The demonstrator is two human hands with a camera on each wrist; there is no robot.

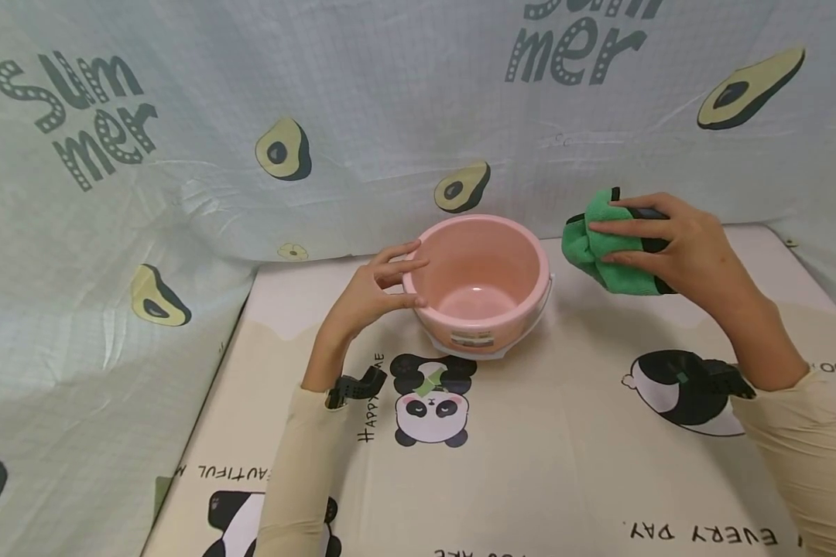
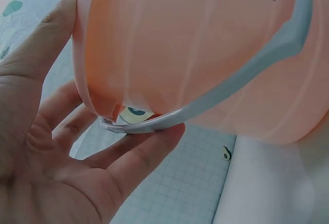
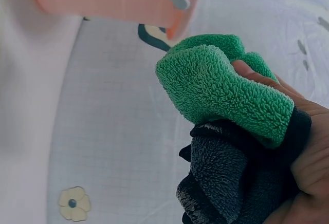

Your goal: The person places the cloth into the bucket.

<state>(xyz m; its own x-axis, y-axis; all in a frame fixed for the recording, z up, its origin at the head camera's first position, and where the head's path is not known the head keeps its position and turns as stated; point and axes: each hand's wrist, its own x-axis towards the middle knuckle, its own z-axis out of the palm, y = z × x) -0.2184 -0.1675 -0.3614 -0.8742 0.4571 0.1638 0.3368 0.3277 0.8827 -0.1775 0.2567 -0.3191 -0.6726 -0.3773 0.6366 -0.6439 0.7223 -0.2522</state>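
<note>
Left hand [image 1: 372, 290] grips the left side of the rim of a pink bucket [image 1: 477, 247], thumb on the near side and fingers bent over the edge; the left wrist view shows other fingertips touching the pale handle [image 2: 234, 86]. The bucket stands upright toward the far edge of the surface [image 1: 529, 449], near its middle, with a label [image 1: 471, 339] on its near outer wall and the handle hanging down around that side. Right hand [image 1: 697, 240] holds a bunched cloth [image 1: 623, 278], green with a dark part, between thumb and fingers, raised above the surface to the right of the bucket and apart from it. Just near of the bucket is a panda print [image 1: 432, 418]. Beyond hangs a pale sheet [image 1: 390, 100] with avocado prints.
</note>
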